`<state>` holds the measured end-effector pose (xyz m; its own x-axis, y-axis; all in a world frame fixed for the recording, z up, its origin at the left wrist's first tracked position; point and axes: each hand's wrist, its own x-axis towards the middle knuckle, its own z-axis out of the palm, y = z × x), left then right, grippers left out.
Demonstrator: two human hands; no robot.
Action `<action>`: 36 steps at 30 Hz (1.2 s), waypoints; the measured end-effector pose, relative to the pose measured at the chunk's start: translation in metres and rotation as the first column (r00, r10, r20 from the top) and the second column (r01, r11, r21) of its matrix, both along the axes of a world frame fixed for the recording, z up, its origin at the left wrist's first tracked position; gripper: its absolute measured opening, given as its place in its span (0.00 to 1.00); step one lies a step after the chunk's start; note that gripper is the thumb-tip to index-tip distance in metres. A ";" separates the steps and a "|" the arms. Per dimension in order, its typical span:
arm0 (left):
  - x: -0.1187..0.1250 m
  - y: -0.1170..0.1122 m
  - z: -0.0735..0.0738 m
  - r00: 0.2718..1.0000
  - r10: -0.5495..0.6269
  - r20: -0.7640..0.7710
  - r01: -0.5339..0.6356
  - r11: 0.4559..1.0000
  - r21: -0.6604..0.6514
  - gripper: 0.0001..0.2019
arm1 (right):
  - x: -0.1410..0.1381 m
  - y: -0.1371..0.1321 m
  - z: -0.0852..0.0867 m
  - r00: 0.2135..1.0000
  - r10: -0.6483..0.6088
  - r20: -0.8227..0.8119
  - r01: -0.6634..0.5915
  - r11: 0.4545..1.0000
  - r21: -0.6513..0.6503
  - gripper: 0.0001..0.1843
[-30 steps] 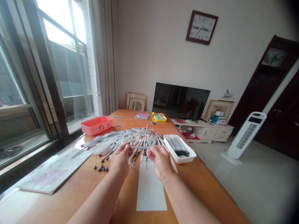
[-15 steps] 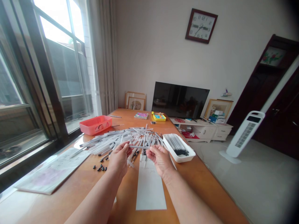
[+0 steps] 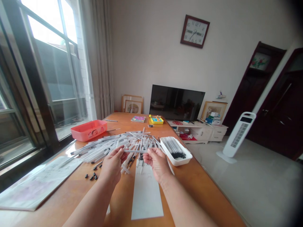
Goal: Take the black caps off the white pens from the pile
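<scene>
My left hand [image 3: 113, 164] pinches one end of a slim, whitish pen barrel [image 3: 135, 151]. At its other end, the fingers and thumb of my right hand [image 3: 158, 163] are closed on it, so it lies almost level between the two. Both tips of the barrel are hidden by fingers. Behind and below it spreads a loose pile of clear pen parts [image 3: 101, 145], some with dark ends. Small black pen caps [image 3: 91, 177] lie on the table left of my left hand. Right of my right hand, a white tray [image 3: 188, 158] holds a row of clear pens with black ends.
A white paper strip [image 3: 147, 198] lies under my hands on the wooden table [image 3: 189, 192]. A large sheet [image 3: 30, 186] covers the left side. Farther back are a pink box [image 3: 81, 134], a booklet [image 3: 138, 119] and a yellow box [image 3: 156, 120].
The view has turned slightly to the right, so the scene sits farther left. Both hands keep the pen barrel stretched between them, with little visible change in grip.
</scene>
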<state>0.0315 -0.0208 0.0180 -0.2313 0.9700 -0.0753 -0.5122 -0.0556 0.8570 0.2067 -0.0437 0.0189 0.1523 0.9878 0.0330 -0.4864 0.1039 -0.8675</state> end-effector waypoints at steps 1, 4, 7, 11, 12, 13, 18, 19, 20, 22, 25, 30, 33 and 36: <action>0.001 0.000 0.000 1.000 -0.007 0.001 0.007 1.000 -0.007 0.16 | 0.000 0.000 0.001 0.999 -0.004 -0.038 0.004 1.000 0.004 0.17; 0.007 -0.003 0.000 0.998 -0.051 0.024 0.052 0.998 -0.024 0.13 | -0.003 -0.001 0.004 0.987 0.011 -0.158 -0.005 0.999 0.041 0.17; 0.013 -0.006 -0.002 0.993 -0.109 0.048 0.110 0.993 -0.031 0.13 | -0.008 -0.003 0.005 0.982 0.029 -0.185 -0.015 0.997 0.074 0.15; 0.016 -0.006 -0.005 0.990 -0.143 0.011 0.143 0.989 -0.041 0.14 | -0.014 -0.003 0.001 0.985 -0.010 -0.171 0.013 1.000 0.019 0.18; 0.016 -0.005 -0.005 0.990 -0.139 -0.006 0.139 0.990 -0.039 0.15 | -0.015 -0.003 0.000 0.984 -0.037 -0.172 0.038 0.999 0.004 0.20; 0.015 -0.005 -0.005 0.991 -0.131 -0.025 0.130 0.991 -0.034 0.16 | -0.014 -0.002 -0.001 0.983 -0.069 -0.168 0.068 0.998 -0.007 0.22; 0.007 0.001 -0.005 0.989 -0.059 -0.133 0.060 0.998 0.007 0.19 | -0.008 -0.001 -0.004 0.979 -0.110 0.170 0.116 0.993 -0.025 0.14; 0.005 0.002 -0.006 0.988 -0.041 -0.151 0.044 0.999 0.017 0.19 | -0.008 -0.001 -0.006 0.958 -0.077 0.276 0.088 0.996 -0.028 0.13; 0.002 0.004 -0.006 0.986 -0.017 -0.164 0.022 0.999 0.025 0.20 | -0.008 0.000 -0.008 0.932 -0.038 0.359 0.054 0.998 -0.035 0.13; -0.002 0.008 -0.006 0.983 0.028 -0.179 -0.022 0.999 0.033 0.21 | -0.010 0.000 -0.014 0.882 0.015 0.472 0.001 0.999 -0.035 0.11; -0.006 0.011 -0.007 0.976 0.060 -0.208 -0.053 0.998 0.041 0.23 | -0.013 0.000 -0.023 0.754 -0.004 0.656 -0.034 0.998 0.045 0.09; -0.003 0.009 -0.002 0.966 0.051 -0.254 -0.027 0.995 0.094 0.24 | -0.015 -0.005 -0.028 0.579 -0.023 0.815 -0.085 0.992 0.089 0.07; 0.002 0.004 0.004 0.975 0.002 -0.220 0.025 0.992 0.122 0.28 | -0.016 -0.007 -0.025 0.561 -0.030 0.827 -0.084 0.992 0.093 0.07; 0.004 -0.001 0.010 0.980 -0.020 -0.199 0.049 0.989 0.140 0.32 | -0.017 -0.008 -0.021 0.543 -0.023 0.840 -0.088 0.992 0.085 0.07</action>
<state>0.0357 -0.0214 0.0280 -0.1942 0.9750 0.1085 -0.3378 -0.1703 0.9257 0.1896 -0.0517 -0.0019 -0.0322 0.9729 0.2292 0.4513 0.2187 -0.8651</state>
